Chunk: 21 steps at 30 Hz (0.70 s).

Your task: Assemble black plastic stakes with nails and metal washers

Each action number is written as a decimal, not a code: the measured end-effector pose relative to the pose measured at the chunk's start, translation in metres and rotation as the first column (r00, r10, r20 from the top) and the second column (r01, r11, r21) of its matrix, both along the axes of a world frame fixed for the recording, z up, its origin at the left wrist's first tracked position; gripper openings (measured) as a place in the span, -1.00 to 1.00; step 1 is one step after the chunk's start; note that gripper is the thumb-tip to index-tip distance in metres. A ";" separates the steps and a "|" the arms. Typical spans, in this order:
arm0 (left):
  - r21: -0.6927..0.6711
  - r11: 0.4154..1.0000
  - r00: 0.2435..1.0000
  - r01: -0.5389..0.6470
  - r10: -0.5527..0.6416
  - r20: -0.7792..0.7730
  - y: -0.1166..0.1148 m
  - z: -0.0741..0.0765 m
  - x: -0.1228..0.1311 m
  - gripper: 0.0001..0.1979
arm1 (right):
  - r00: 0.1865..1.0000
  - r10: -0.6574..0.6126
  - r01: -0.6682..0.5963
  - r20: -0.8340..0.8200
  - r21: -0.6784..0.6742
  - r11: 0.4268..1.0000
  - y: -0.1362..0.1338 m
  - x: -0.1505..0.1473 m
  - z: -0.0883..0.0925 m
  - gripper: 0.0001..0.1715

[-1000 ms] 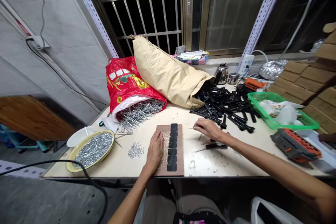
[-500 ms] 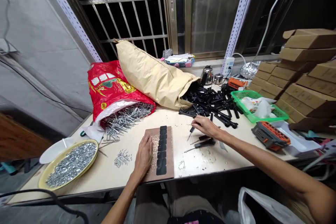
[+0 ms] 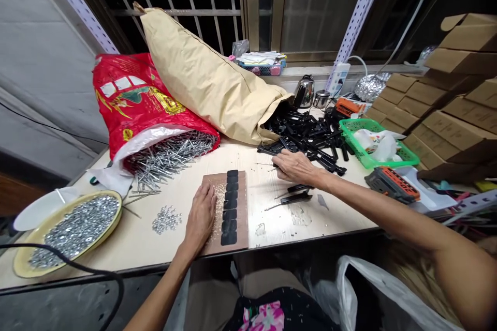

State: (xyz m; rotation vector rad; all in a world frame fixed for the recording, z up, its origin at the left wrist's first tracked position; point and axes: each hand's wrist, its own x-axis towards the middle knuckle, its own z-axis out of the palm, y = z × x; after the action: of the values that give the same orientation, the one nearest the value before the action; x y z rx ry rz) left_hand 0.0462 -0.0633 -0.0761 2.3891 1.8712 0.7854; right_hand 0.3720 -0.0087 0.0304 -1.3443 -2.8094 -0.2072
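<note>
My left hand [image 3: 202, 214] lies flat on a brown board [image 3: 240, 227] near the table's front edge; a column of black pads [image 3: 230, 207] runs down the board beside it. My right hand [image 3: 294, 166] rests on the table right of the board, fingers closed on a thin metal screw [image 3: 272, 168]. It sits at the near edge of a pile of black plastic parts [image 3: 310, 134] that spills from a tan paper sack [image 3: 212, 80]. Two assembled black pieces with long screws [image 3: 291, 199] lie just below that hand.
A red bag [image 3: 135, 108] spills long screws [image 3: 166, 158] at the left. A yellow dish of nuts [image 3: 70, 230], a white plate [image 3: 37, 207] and a small nut heap [image 3: 166, 218] lie front left. A green basket [image 3: 373, 139], orange-black tool [image 3: 392, 184] and cardboard boxes [image 3: 454, 108] stand right.
The view has swung left and down. My right hand has stayed by the black parts with the screw; my left hand has stayed on the board.
</note>
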 end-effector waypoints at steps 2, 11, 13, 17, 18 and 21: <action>0.006 1.000 1.000 0.004 -0.004 -0.008 0.000 0.000 0.000 -0.52 | 1.000 0.002 -0.002 0.007 -0.019 1.000 -0.015 0.006 0.005 -0.74; 0.023 0.999 0.999 0.028 -0.028 -0.027 0.003 0.000 0.000 -0.52 | 0.976 -0.028 0.069 0.216 -0.186 0.980 -0.055 0.014 -0.030 -0.79; 0.033 0.999 0.998 0.040 -0.038 -0.059 0.006 0.002 0.000 -0.50 | 0.977 -0.057 0.095 0.205 -0.181 0.979 -0.053 0.012 -0.031 -0.78; 0.045 0.995 0.991 0.087 -0.082 -0.111 0.014 0.003 0.001 -0.46 | 0.979 -0.137 0.164 0.151 -0.191 0.968 -0.047 0.020 -0.019 -0.75; 0.051 0.994 0.989 0.096 -0.089 -0.119 0.016 0.003 0.001 -0.45 | 0.978 -0.164 0.187 0.131 -0.186 0.965 -0.049 0.025 -0.012 -0.74; 0.069 0.988 0.982 0.135 -0.124 -0.144 0.021 0.003 0.002 -0.42 | 0.956 -0.272 0.260 -0.109 -0.111 0.959 -0.076 0.043 0.019 -0.74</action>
State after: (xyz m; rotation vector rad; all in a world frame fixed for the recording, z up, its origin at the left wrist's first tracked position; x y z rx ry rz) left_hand 0.0480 -0.0425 -0.0735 2.6468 1.7366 0.7122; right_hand 0.4154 -0.0849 0.0495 -1.6933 -2.5600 0.0084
